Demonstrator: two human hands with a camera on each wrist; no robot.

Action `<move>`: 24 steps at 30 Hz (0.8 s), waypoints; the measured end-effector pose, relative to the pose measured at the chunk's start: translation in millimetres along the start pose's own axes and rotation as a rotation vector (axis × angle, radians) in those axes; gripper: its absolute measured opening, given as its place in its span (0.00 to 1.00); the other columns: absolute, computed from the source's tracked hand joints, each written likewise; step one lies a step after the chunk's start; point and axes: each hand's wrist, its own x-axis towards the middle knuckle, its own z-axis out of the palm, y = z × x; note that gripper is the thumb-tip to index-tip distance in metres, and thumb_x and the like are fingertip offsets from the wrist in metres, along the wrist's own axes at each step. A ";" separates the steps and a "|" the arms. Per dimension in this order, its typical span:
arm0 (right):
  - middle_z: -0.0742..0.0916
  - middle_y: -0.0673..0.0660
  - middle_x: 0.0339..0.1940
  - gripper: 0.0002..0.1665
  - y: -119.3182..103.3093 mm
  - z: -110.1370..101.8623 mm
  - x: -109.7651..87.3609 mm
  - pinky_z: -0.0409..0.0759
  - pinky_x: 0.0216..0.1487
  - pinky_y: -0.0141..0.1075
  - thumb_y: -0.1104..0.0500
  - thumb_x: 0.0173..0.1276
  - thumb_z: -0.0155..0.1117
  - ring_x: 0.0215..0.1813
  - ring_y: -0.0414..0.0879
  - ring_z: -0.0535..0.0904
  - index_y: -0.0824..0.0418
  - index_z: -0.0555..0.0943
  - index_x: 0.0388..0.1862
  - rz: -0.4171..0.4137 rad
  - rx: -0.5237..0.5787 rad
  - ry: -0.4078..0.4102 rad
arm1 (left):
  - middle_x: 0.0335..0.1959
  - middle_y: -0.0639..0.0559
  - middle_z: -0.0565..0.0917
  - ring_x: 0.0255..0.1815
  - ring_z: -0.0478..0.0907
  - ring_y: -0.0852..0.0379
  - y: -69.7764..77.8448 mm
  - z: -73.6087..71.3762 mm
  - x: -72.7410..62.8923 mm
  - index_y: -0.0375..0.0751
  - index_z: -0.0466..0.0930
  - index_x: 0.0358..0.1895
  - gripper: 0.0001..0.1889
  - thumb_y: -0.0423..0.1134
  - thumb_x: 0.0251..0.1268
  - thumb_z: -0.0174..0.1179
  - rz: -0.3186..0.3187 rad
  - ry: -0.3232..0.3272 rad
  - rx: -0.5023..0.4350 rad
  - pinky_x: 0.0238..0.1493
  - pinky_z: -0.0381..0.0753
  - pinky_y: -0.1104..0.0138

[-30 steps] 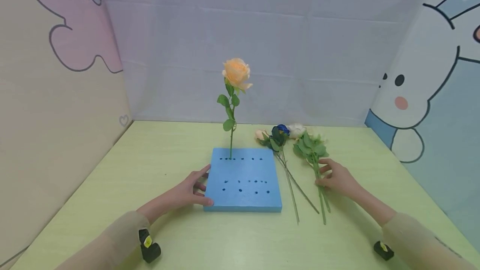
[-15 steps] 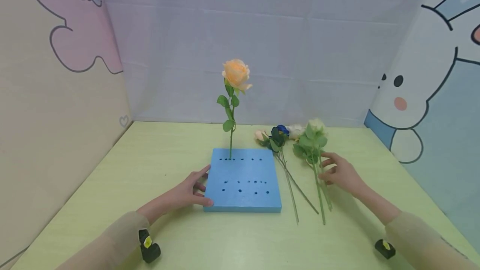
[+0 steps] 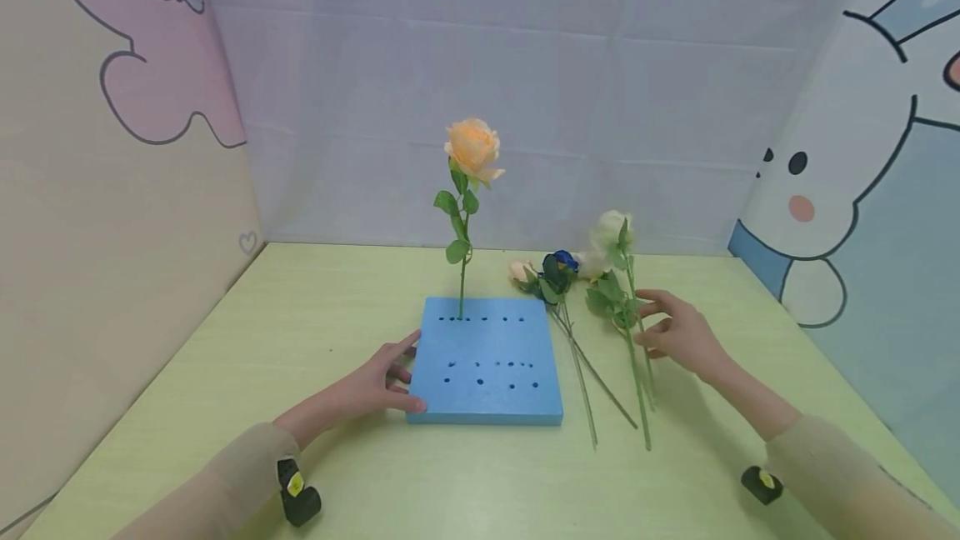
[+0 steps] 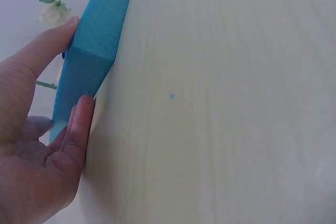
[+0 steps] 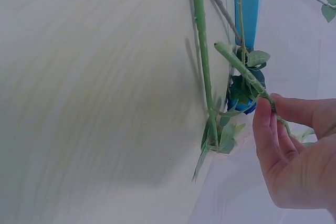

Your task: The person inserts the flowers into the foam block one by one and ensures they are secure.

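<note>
My right hand (image 3: 682, 336) pinches the green stem of a white rose (image 3: 612, 230), which stands tilted with its bloom raised. In the right wrist view the cut end of that stem (image 5: 239, 66) sticks out past thumb and fingertips. My left hand (image 3: 371, 382) rests along the left side of a blue foam board (image 3: 495, 346) dotted with holes, its thumb at the near corner. The left wrist view has the fingers lightly against the board's side, not wrapped round it. A peach rose (image 3: 472, 147) stands upright in a hole of the back row.
Right of the board lie more flowers: a pale peach rose (image 3: 521, 272), a blue rose (image 3: 561, 263), a white bloom (image 3: 592, 264) and another leafy green stem (image 3: 637, 386). Stems cross on the pale yellow table (image 3: 337, 473). A cloth backdrop (image 3: 360, 148) rises behind.
My right hand has lifted the white rose from among the lying flowers; its bloom has risen and swung left. The left hand and board have stayed put.
</note>
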 end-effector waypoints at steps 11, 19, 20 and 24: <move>0.76 0.77 0.58 0.41 -17.8 2.3 6.1 0.87 0.37 0.40 0.70 0.65 0.62 0.37 0.44 0.86 0.69 0.59 0.75 -0.008 0.076 0.022 | 0.72 0.41 0.60 0.54 0.75 0.54 -1.2 -0.1 0.8 0.54 0.41 0.81 0.59 0.50 0.51 0.76 0.003 -0.001 -0.004 0.55 0.79 0.61; 0.80 0.68 0.45 0.36 -36.0 10.7 17.2 0.87 0.39 0.41 0.68 0.68 0.63 0.37 0.40 0.86 0.66 0.64 0.74 -0.022 0.110 0.042 | 0.72 0.42 0.59 0.54 0.75 0.54 -0.4 0.8 0.3 0.54 0.42 0.81 0.60 0.50 0.50 0.76 -0.001 0.004 -0.012 0.55 0.79 0.61; 0.80 0.68 0.44 0.36 -38.2 12.0 18.7 0.87 0.39 0.41 0.67 0.68 0.63 0.37 0.39 0.86 0.66 0.64 0.73 -0.026 0.111 0.046 | 0.72 0.42 0.59 0.54 0.75 0.54 -0.6 0.6 0.3 0.54 0.41 0.81 0.60 0.50 0.50 0.76 0.000 0.002 -0.009 0.55 0.79 0.61; 0.81 0.64 0.40 0.33 -47.6 17.3 25.0 0.87 0.39 0.40 0.66 0.68 0.64 0.35 0.36 0.85 0.66 0.67 0.71 -0.042 0.115 0.061 | 0.73 0.41 0.59 0.55 0.75 0.53 -1.7 -0.3 0.9 0.53 0.41 0.81 0.60 0.50 0.51 0.76 0.013 -0.005 -0.006 0.56 0.78 0.61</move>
